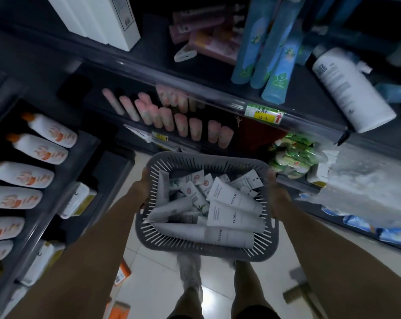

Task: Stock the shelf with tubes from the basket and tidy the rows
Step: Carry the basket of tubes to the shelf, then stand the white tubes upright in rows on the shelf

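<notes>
At 9 o'clock of the view, white plastic bottles with orange caps (45, 134) lie in a row on a dark side shelf, caps towards 10 o'clock. The left hand (144, 184) grips the 9 o'clock rim of the grey slotted plastic basket (206, 250); its fingers are closed round the rim, with their tips hidden below it. At 12 o'clock from the basket, pale pink tubes (167, 117) stand in uneven rows on the dark lower shelf (135, 132), some leaning and some set further back than others. The basket is held level over the pale tiled floor (153, 284), in front of that shelf and apart from it. The white tubes marked FLORAL (233, 218) lie loose and crossed inside the basket, the largest towards its 5 o'clock side. The right hand (275, 195) grips the 3 o'clock rim, thumb over the edge; the other fingers pass out of sight beneath. At 1 o'clock, tall blue bottles (264, 54) stand close together on the upper shelf, above a green and yellow price label (264, 113) on the shelf edge. Green packets (294, 155) sit at 2 o'clock from the basket. A large white cylindrical bottle (347, 88) leans tilted at the upper shelf's 3 o'clock end
</notes>
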